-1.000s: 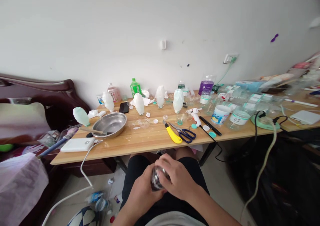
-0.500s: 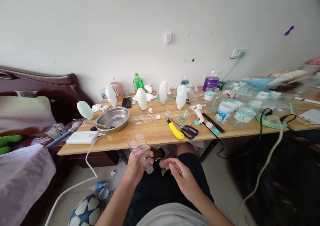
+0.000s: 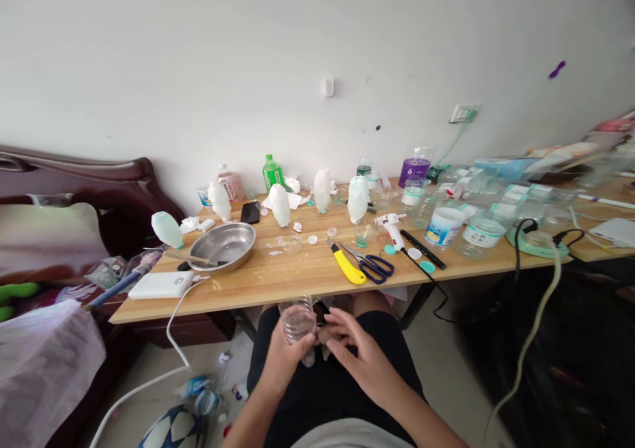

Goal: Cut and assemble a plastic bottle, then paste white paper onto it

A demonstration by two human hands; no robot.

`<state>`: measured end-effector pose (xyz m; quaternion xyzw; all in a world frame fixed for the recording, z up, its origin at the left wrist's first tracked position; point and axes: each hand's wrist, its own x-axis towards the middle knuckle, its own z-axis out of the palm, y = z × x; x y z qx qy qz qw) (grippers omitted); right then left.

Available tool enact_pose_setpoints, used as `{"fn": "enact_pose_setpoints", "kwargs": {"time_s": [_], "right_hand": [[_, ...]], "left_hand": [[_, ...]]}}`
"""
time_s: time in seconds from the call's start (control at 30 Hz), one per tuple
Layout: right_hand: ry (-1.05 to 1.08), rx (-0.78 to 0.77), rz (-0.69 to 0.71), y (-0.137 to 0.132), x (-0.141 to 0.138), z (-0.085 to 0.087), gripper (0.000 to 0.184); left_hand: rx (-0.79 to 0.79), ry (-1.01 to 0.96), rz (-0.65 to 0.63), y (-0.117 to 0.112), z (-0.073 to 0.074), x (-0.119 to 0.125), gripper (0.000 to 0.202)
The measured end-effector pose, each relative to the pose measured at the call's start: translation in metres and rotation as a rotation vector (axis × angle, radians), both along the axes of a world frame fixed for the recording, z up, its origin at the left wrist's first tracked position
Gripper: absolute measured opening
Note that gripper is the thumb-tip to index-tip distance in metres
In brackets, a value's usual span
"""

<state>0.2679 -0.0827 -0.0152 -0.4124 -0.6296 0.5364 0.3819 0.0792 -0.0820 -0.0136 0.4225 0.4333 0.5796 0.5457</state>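
Note:
My left hand (image 3: 288, 347) is wrapped round a clear plastic bottle (image 3: 299, 321) above my lap, just in front of the table edge. The bottle is ribbed, and its narrower end points down toward me. Close to its right side, my right hand (image 3: 354, 349) is held with fingers apart and nothing in them. On the table beyond lie a yellow utility knife (image 3: 348, 264), blue-handled scissors (image 3: 373, 265) and a white glue gun (image 3: 393, 229). Several white, paper-covered bottle shapes stand farther back, one of them (image 3: 280, 204) near the middle.
A steel bowl (image 3: 243, 249) with a brush (image 3: 194, 259) sits at the left, beside a white power bank (image 3: 161, 285). Clear bottles (image 3: 483, 231) crowd the right side near a green power strip (image 3: 538, 244). A white cable (image 3: 171, 332) hangs off the left front; a ball (image 3: 173, 429) lies on the floor.
The bottle in my left hand has moved right and turned more upright, its wide end now facing up. My right hand has spread its fingers beside it. The view has shifted slightly.

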Motion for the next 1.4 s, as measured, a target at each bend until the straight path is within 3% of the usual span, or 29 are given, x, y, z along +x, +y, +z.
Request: {"fn": "enact_pose_setpoints", "kwargs": {"time_s": [0.1, 0.2, 0.23, 0.3, 0.4, 0.5, 0.6, 0.67, 0.77, 0.87, 1.03, 1.1, 1.2, 1.27, 1.4], "right_hand": [[0.03, -0.045, 0.15, -0.005, -0.012, -0.034, 0.084], [0.072, 0.008, 0.187, -0.008, -0.019, -0.063, 0.077], [0.071, 0.024, 0.176, -0.007, -0.019, -0.069, 0.074], [0.009, 0.068, 0.103, -0.003, -0.016, -0.073, 0.071], [-0.218, 0.219, -0.105, 0.003, -0.006, -0.058, 0.065], [-0.444, 0.444, -0.19, 0.006, 0.006, -0.028, 0.068], [-0.613, 0.629, -0.176, 0.005, 0.012, -0.006, 0.073], [-0.673, 0.682, -0.176, 0.001, 0.012, -0.003, 0.07], [-0.641, 0.639, -0.187, -0.004, 0.005, -0.009, 0.066], [-0.496, 0.422, -0.137, -0.002, -0.001, -0.005, 0.068], [-0.234, 0.106, 0.063, 0.01, 0.001, 0.04, 0.054], [-0.225, 0.101, 0.098, 0.012, 0.003, 0.056, 0.047], [-0.282, 0.197, -0.027, 0.012, 0.003, 0.066, 0.049], [-0.3, 0.246, -0.13, 0.011, 0.0, 0.063, 0.054], [-0.182, 0.22, -0.164, 0.007, -0.008, 0.052, 0.057]], "left_hand": [[0.03, -0.02, -0.046, -0.015, -0.04, 0.01, 0.067], [0.059, -0.113, -0.177, -0.024, -0.078, 0.014, 0.068], [0.059, -0.145, -0.233, -0.023, -0.086, 0.014, 0.069], [0.106, -0.163, -0.227, -0.018, -0.09, 0.01, 0.074], [0.212, -0.105, -0.036, -0.008, -0.067, -0.002, 0.086], [0.247, 0.076, 0.053, -0.005, -0.022, -0.02, 0.082], [0.24, 0.331, -0.072, -0.01, 0.017, -0.032, 0.089], [0.192, 0.412, -0.208, -0.015, 0.03, -0.032, 0.102], [0.071, 0.342, -0.327, -0.019, 0.029, -0.019, 0.103], [0.023, 0.2, -0.231, -0.012, 0.021, -0.007, 0.082], [0.055, 0.075, -0.213, 0.0, 0.028, -0.01, 0.082], [0.068, 0.095, -0.195, 0.002, 0.035, -0.012, 0.089], [0.074, 0.006, -0.096, 0.004, 0.036, -0.005, 0.099], [0.049, -0.116, -0.081, 0.004, 0.03, 0.006, 0.099], [0.037, -0.256, -0.163, -0.002, 0.013, 0.033, 0.091]]}}
